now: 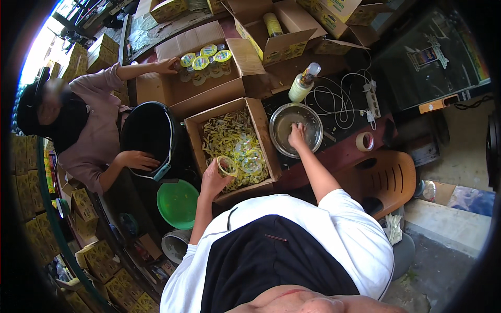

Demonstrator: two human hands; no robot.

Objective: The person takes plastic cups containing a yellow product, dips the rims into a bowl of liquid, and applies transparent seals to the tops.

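My left hand (213, 181) is closed round a clear plastic cup (227, 166) with a yellow-green rim, tilted over the near part of an open cardboard box (270, 151). Yellow-green strips (214, 133) fill that box, and several clear cups (252, 162) lie on top of them. On the right, my right hand (297, 135) reaches down into a round metal bowl (319, 121). Its fingers are bunched; what they hold, if anything, does not show. Behind the bowl stands a bottle (301, 88) with a pale label.
At left, another person's hand (138, 160) rests on a black bucket (151, 117); the other touches lidded cups (201, 62) in a carton (180, 96). A green lid (177, 203), tape roll (364, 141), power strip (371, 99) with white cables and brown chair (389, 182) are around.
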